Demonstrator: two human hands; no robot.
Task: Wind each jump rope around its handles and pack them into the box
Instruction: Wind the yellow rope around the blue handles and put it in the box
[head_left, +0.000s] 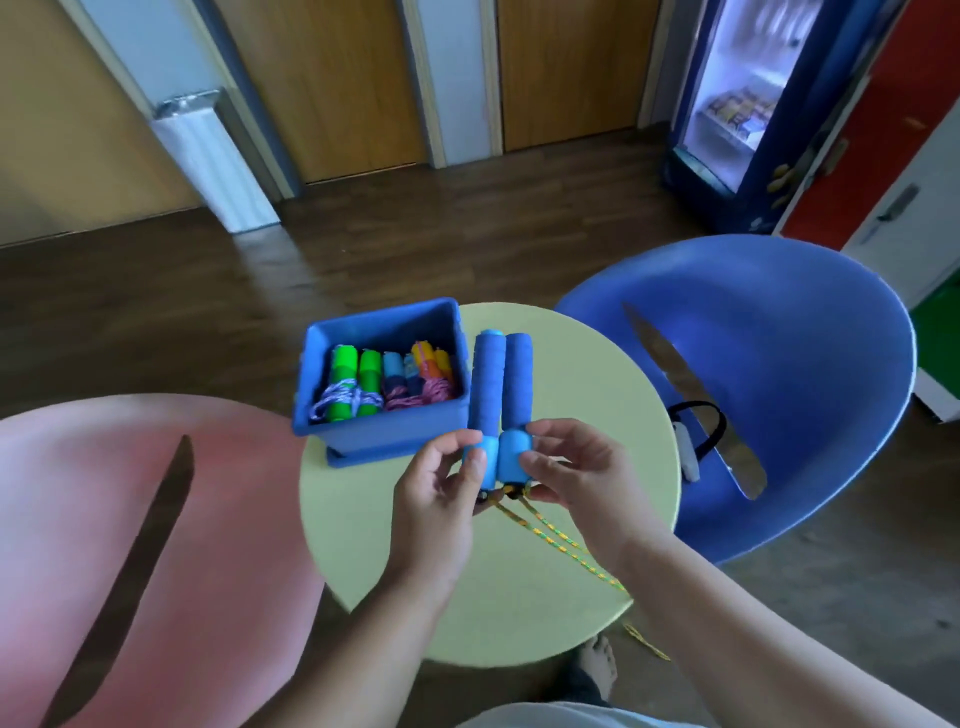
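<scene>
We hold the two blue handles (501, 384) of one jump rope side by side above the round table (576, 364).

Our left hand (441, 493) pinches the light cap of the left handle and our right hand (582, 467) pinches the cap of the right one, fingers curled on both. The yellow rope (553, 543) hangs unwound toward 5 o'clock. The blue box (332, 434), at 10 o'clock from the hands, has three wound ropes inside: one green pair (354, 376), one blue pair (401, 371), one orange pair (434, 364). We count two chairs: pink chair (182, 519) at 8 o'clock, blue chair (789, 338) at 2 o'clock.
</scene>
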